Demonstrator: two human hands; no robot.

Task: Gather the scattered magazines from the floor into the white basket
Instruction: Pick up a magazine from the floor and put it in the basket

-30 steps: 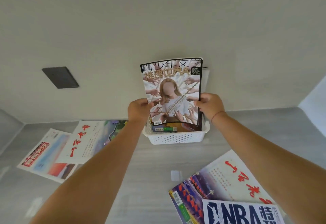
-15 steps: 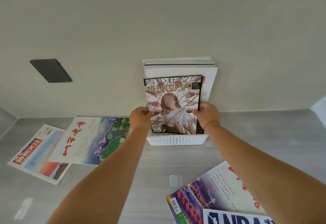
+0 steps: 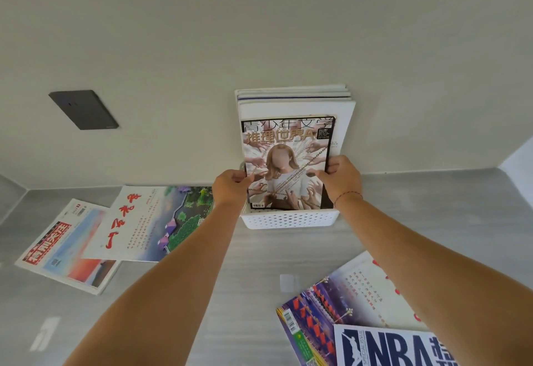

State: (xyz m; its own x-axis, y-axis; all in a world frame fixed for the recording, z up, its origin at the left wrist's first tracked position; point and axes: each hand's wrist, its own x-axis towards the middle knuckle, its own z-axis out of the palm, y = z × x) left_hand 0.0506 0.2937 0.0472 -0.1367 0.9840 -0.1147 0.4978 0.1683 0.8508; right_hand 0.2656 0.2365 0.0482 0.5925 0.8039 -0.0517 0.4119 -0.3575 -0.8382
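Pale wall fills the top, grey floor below. On floor, btm right: big calligraphy mag, w/ NBA mag lying over its near corner. Left side: second calligraphy mag overlapping a red-title mag. White basket sits on floor against the wall, w/ a stack of mags standing upright in it. In front of that stack is the gold-title mag, upright, lower edge just inside the basket's front rim. Dark wall plate up left. L hand pinches the mag's left edge, R hand grips its right edge; hands apart, one per side. Thin red cord on R wrist.
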